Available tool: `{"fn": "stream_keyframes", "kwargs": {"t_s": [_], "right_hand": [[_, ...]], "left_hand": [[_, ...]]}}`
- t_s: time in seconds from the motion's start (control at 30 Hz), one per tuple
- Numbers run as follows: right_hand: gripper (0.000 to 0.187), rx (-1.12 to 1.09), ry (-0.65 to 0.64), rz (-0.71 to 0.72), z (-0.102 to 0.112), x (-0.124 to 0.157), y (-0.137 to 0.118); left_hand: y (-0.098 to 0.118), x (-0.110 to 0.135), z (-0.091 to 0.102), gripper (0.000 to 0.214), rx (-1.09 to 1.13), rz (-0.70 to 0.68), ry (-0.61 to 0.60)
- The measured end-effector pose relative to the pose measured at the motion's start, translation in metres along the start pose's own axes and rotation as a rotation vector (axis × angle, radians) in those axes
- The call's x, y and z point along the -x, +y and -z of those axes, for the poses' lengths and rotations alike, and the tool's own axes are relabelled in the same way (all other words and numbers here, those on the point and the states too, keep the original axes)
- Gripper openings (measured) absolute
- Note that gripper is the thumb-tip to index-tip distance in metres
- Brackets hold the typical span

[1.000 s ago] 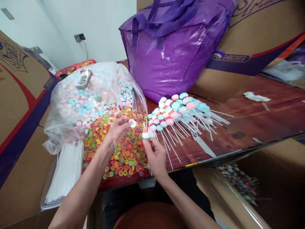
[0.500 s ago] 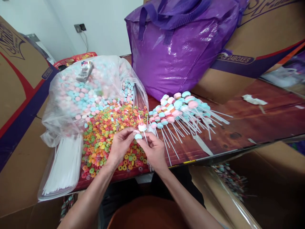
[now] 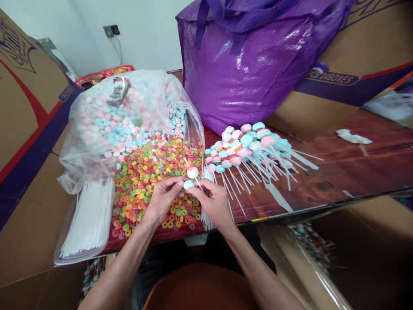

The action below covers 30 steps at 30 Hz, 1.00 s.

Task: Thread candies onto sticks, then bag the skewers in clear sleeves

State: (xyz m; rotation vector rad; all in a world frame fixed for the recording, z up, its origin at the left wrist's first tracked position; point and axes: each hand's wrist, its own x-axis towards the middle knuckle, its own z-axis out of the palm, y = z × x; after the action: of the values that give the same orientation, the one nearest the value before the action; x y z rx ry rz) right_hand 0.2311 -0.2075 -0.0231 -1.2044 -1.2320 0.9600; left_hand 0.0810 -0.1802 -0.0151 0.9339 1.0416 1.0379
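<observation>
Blue sweet [image 3: 188,185]: pinched between both hands' fingertips, over the table [image 3: 332,172], near its front edge; smooth, domed, matt-looking.
Left hand [image 3: 164,193]: thumb and fingers nearly closed, pinching the blue sweet's left side.
Right hand [image 3: 213,199]: nearly closed too, against the sweet's right side and gripping a threaded stick [image 3: 198,183]; which hand bears the sweet's weight, cannot tell.
Stick load: pink-and-white sweet [image 3: 192,172], puffy, with an orange-red piece [image 3: 189,164] above it, blurred.
Drop risk: a slack pinch could lose the sweet among the ring heap [image 3: 142,193]; small, glossy-looking hoops.
Damage risk: pushed hard or off-centre, soft foam would likely dent or split; the thin stick might bend.
Spill risk: loose sticks [image 3: 207,220] reach the table's front edge; a knock could tip them off.
Skewer pile [image 3: 243,150]: right of the hands; pastel discs, slim white sticks fanned towards the front edge.
</observation>
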Motion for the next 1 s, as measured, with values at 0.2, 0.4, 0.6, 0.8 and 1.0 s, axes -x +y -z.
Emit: {"fn": "stream_keyframes", "kwargs": {"t_s": [0.2,0.4,0.6,0.8,1.0], "right_hand": [[0.013,0.057,-0.037,-0.004,0.0,-0.003,0.001],[0.019,0.213,-0.029,0.054,0.0,0.002,-0.002],[0.026,0.216,-0.157,0.089,0.0,0.021,-0.008],[0.026,0.199,-0.195,0.106,-0.009,0.028,-0.004],[0.028,0.206,-0.212,0.083,-0.012,0.025,-0.006]], "left_hand": [[-0.005,0.002,0.0,0.032,0.058,-0.054,-0.016],[-0.001,0.001,0.004,0.029,0.089,-0.063,-0.013],[0.012,-0.005,0.015,0.029,0.128,-0.23,0.161],[0.006,-0.007,0.024,0.034,0.08,-0.267,0.321],[0.003,-0.005,0.025,0.026,-0.026,-0.37,0.319]]}}
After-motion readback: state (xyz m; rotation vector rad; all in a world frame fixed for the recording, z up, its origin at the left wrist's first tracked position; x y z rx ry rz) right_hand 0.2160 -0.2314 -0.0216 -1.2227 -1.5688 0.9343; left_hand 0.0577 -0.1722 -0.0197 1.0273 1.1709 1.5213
